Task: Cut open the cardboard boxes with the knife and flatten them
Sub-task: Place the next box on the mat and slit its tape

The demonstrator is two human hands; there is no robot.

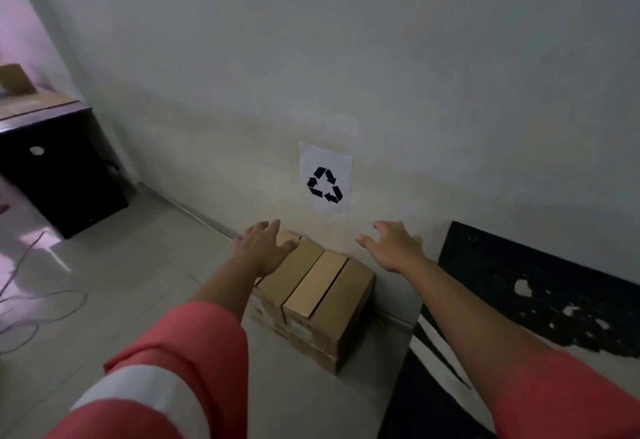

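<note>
Red sleeve [166, 369] — left hand [263, 248] over boxes [322, 286], right hand [391, 246] beside.

Dim grey light is filling the scene, a pink glow spilling in at left. Everything is looking slightly blurred.

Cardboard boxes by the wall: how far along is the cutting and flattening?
Done: nothing visible; the stacked boxes look closed and unflattened. In hand: left hand and right hand reach open and empty toward the stack. Left: cutting and flattening all.
</note>
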